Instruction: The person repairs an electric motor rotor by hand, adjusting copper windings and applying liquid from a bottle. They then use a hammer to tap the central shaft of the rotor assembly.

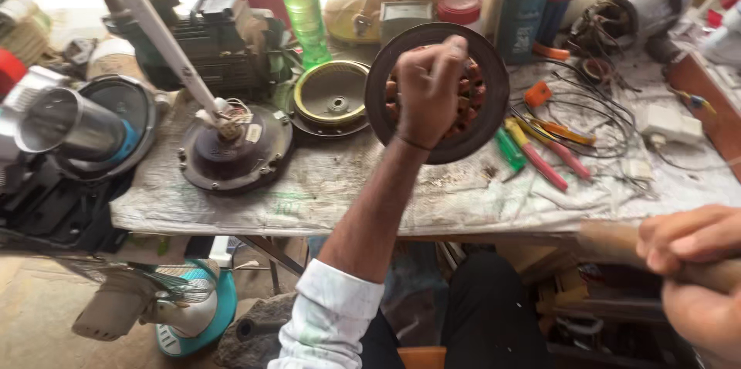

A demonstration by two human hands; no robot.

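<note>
My left hand (pixel 428 83) grips the stator ring (pixel 437 93) upright over the tabletop (pixel 324 191); my right hand (pixel 691 261), lower right, clasps a wooden handle (pixel 617 239).

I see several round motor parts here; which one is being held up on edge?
The dark ring-shaped stator with copper windings, gripped upright by the left hand. The yellow-rimmed cover and dark housing lie flat.

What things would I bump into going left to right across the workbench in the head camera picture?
Shiny metal cylinder → dark round motor housing with the white rod → yellow-rimmed round cover → dark stator ring gripped by the left hand → green and pink screwdrivers → white box with wires. The right hand holds a wooden handle below the bench.
</note>
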